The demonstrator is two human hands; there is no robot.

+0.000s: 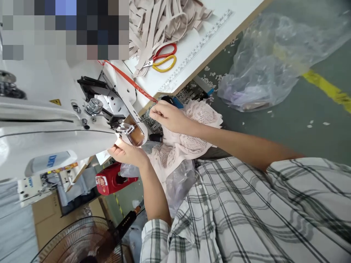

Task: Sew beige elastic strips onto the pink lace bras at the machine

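Note:
My right hand (171,116) is closed in a pinch beside the rounded end of the sewing machine's bed. A thin thread (144,119) runs from the needle area to its fingers. My left hand (129,152) is at the machine head, its fingers bent together just below the presser foot (126,128); their tips are partly hidden, and I cannot make out anything between them. A pale pink lace garment (192,144) lies below and beyond my right hand, across my lap. A red patterned ribbon (131,82) stretches from the machine to just beside my right hand.
Red-and-yellow-handled scissors (164,63) and a heap of beige fabric strips (164,22) lie on the white table (189,62), which has a printed ruler. A clear plastic bag (257,69) is on the floor. A red container (109,179) and a fan (82,237) stand at the lower left.

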